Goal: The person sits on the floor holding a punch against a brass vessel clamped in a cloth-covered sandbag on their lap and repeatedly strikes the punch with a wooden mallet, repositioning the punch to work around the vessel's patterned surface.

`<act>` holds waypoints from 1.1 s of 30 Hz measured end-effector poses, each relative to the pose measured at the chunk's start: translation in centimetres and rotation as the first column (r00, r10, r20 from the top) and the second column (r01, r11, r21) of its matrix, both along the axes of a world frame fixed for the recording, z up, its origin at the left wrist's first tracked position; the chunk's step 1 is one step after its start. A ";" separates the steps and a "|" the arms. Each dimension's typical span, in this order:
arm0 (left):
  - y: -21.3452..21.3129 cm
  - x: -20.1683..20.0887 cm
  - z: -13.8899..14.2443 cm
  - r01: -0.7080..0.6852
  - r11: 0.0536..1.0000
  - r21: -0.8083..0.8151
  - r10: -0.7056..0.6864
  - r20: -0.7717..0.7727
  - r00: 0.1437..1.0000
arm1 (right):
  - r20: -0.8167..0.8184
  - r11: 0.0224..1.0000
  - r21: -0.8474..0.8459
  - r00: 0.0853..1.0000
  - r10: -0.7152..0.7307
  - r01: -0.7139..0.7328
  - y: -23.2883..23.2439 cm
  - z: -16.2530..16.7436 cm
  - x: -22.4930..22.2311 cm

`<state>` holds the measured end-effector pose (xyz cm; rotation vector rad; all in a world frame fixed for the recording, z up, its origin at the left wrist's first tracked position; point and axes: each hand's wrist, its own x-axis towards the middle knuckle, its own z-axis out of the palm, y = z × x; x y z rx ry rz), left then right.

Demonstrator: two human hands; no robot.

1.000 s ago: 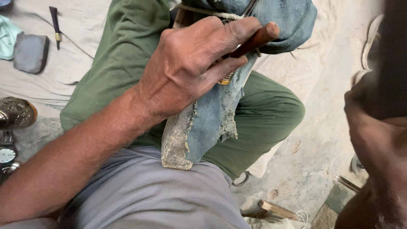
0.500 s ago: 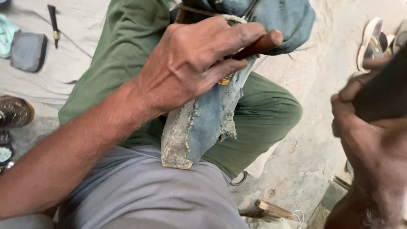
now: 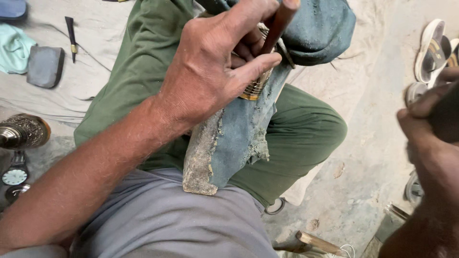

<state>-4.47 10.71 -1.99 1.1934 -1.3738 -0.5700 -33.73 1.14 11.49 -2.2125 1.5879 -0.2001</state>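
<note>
My left hand [image 3: 215, 71] reaches in from the lower left and grips a tool with a reddish-brown wooden handle [image 3: 282, 19] and a ribbed brass collar [image 3: 256, 86]. The tool is pressed against a worn blue denim cloth [image 3: 239, 138], which is wrapped over a rough block [image 3: 198, 162] resting on my lap. The tool's tip is hidden behind the fingers and cloth. At the right edge my right hand [image 3: 425, 134] is closed on a dark, blurred object [image 3: 447, 114], apart from the cloth.
Green trousers [image 3: 296, 129] and grey fabric [image 3: 167, 224] fill the middle. On the ground cloth at left lie a grey stone [image 3: 45, 67], a small dark tool [image 3: 71, 31], an ornate metal piece [image 3: 24, 131] and a clock dial [image 3: 14, 176]. Sandals [image 3: 432, 48] sit at upper right. A wooden-handled hammer [image 3: 315, 242] lies below.
My left hand has shifted up and turned the wooden handle from slanting to nearly upright. My right hand with the dark object has drifted slightly towards the right edge.
</note>
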 end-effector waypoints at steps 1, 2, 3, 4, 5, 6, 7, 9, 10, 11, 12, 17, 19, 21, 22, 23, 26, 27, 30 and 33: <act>-0.1 -0.2 0.0 -0.017 1.000 0.000 0.017 0.008 1.000 | -0.057 0.999 -0.010 0.998 0.031 -0.032 -0.5 -0.2 -0.7; -0.1 -0.3 -0.1 -0.033 0.999 -0.001 0.033 0.015 0.999 | -0.123 0.997 -0.029 0.990 0.071 -0.075 -1.2 -0.4 -1.5; -0.1 -0.5 0.0 -0.059 0.998 -0.009 0.059 0.050 0.997 | -0.176 0.995 -0.033 0.980 0.091 -0.098 -1.7 -0.6 -2.2; 0.0 -0.7 0.1 -0.090 0.996 -0.015 0.091 0.094 0.991 | -0.221 0.992 -0.033 0.969 0.115 -0.125 -2.3 -1.0 -2.9; 0.1 -0.9 0.2 -0.122 0.992 -0.023 0.124 0.137 0.983 | -0.247 0.989 -0.032 0.960 0.129 -0.141 -2.7 -1.3 -3.6; 0.1 -1.2 0.3 -0.159 0.987 -0.029 0.161 0.186 0.969 | -0.270 0.988 -0.026 0.953 0.139 -0.152 -3.1 -1.7 -4.2; 0.1 -1.4 0.4 -0.167 0.986 -0.020 0.168 0.177 0.970 | -0.285 0.987 -0.025 0.947 0.146 -0.159 -3.5 -1.9 -4.7; 0.1 -1.6 0.6 -0.159 0.987 0.016 0.156 0.106 0.982 | -0.295 0.986 -0.020 0.944 0.150 -0.163 -3.9 -2.3 -5.4; 0.2 -1.7 0.7 -0.160 0.987 0.028 0.157 0.093 0.983 | -0.298 0.986 -0.019 0.942 0.155 -0.168 -4.1 -2.4 -5.6; 0.2 -1.8 0.8 -0.161 0.986 0.041 0.157 0.080 0.984 | -0.300 0.985 -0.017 0.941 0.158 -0.171 -4.2 -2.5 -5.7; 0.2 -1.9 0.8 -0.181 0.983 0.038 0.175 0.117 0.978 | -0.301 0.984 -0.016 0.940 0.163 -0.175 -4.2 -2.5 -5.7; 0.2 -2.0 0.8 -0.196 0.980 0.018 0.191 0.164 0.968 | -0.299 0.983 -0.013 0.939 0.172 -0.184 -4.4 -2.4 -5.1; 0.2 -2.0 0.8 -0.192 0.981 0.023 0.185 0.176 0.967 | -0.302 0.983 -0.005 0.938 0.173 -0.183 -4.5 -2.4 -4.8; 0.2 -2.0 0.7 -0.190 0.981 0.020 0.183 0.191 0.964 | -0.307 0.982 0.001 0.934 0.181 -0.190 -4.8 -2.6 -4.7; 0.1 -2.0 0.7 -0.190 0.982 0.012 0.184 0.191 0.964 | -0.307 0.981 0.002 0.934 0.183 -0.192 -4.9 -2.6 -4.7; 0.0 -1.9 0.6 -0.189 0.982 0.005 0.185 0.190 0.964 | -0.309 0.980 0.002 0.932 0.188 -0.197 -5.0 -2.7 -4.7; -0.2 -1.8 0.4 -0.177 0.984 0.011 0.173 0.161 0.972 | -0.322 0.979 0.011 0.927 0.194 -0.201 -5.2 -2.8 -5.1; -0.2 -1.7 0.4 -0.166 0.985 0.038 0.159 0.146 0.977 | -0.324 0.980 0.012 0.926 0.194 -0.201 -5.2 -2.9 -5.3; -0.1 -1.5 0.3 -0.153 0.988 -0.010 0.152 0.176 0.972 | -0.337 0.980 0.014 0.922 0.191 -0.198 -5.3 -2.9 -5.9; 0.1 -1.4 0.4 -0.174 0.985 0.008 0.167 0.248 0.954 | -0.343 0.980 0.025 0.919 0.195 -0.199 -5.5 -2.8 -6.4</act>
